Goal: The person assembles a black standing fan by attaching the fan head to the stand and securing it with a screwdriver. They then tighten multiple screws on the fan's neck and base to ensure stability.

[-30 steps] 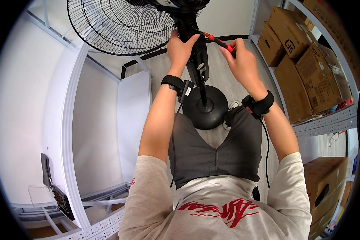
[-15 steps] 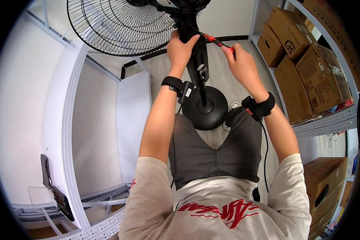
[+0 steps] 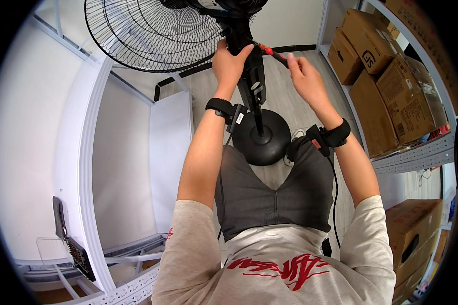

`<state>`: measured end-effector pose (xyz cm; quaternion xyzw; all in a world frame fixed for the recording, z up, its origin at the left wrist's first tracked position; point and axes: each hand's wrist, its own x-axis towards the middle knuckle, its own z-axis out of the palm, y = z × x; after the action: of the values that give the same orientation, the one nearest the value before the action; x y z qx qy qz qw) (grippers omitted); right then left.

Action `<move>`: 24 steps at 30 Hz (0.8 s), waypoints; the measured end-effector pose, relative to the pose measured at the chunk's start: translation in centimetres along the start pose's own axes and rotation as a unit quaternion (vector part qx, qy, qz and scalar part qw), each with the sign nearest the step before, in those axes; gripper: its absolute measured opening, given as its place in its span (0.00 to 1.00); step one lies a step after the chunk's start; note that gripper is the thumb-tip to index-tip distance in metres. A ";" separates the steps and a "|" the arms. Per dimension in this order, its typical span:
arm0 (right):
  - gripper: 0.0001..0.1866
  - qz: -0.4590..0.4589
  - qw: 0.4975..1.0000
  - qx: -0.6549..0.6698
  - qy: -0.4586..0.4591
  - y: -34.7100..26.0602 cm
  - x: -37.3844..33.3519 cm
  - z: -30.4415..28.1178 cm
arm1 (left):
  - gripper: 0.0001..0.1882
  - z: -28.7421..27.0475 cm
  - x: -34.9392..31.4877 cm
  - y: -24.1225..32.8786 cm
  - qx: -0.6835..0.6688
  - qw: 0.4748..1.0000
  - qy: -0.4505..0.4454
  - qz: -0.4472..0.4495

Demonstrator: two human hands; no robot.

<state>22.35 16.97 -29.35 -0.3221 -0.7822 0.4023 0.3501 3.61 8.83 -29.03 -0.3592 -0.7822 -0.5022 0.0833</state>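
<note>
A black standing fan [image 3: 253, 84] rises in front of me, its round wire grille [image 3: 147, 38] facing left and its disc base [image 3: 262, 147] on the floor. My left hand [image 3: 229, 67] is closed around the upper column just below the fan head, thumb lying across the front. In my right hand [image 3: 308, 81] is a screwdriver [image 3: 276, 54] with a red and black handle, pinched near the handle's end. The tool slants up and left, its tip end at the right side of the column. Exactly where the tip meets the column is too small to tell.
Shelving with stacked cardboard boxes [image 3: 392, 86] stands on the right, and another box [image 3: 412, 229] sits lower down. White shelf panels [image 3: 170, 152] are at the left, with a dark case of small bits [image 3: 76, 254]. Cables hang from both wristbands.
The screwdriver's handle has turned and tilts slightly differently. My right fingers have shifted to its end, with more of the handle showing. My left hand has stayed on the column.
</note>
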 end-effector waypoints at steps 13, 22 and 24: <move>0.12 -0.080 0.989 0.100 0.067 -0.8 -1.0 -0.4 | 0.39 0.9 0.4 -1.4 -0.021 0.998 0.036 0.053; 0.14 -0.054 0.968 0.222 0.108 -0.9 -0.9 0.3 | 0.38 0.8 0.4 -1.4 -0.018 0.998 0.031 0.050; 0.17 -0.037 0.961 0.242 0.127 -0.8 -0.9 0.5 | 0.38 0.7 0.3 -1.3 -0.014 0.998 0.032 0.050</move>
<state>22.27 15.67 -29.15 -0.2473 -0.6220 0.5219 0.5288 2.69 9.29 -30.18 -0.3833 -0.7529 -0.5194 0.1281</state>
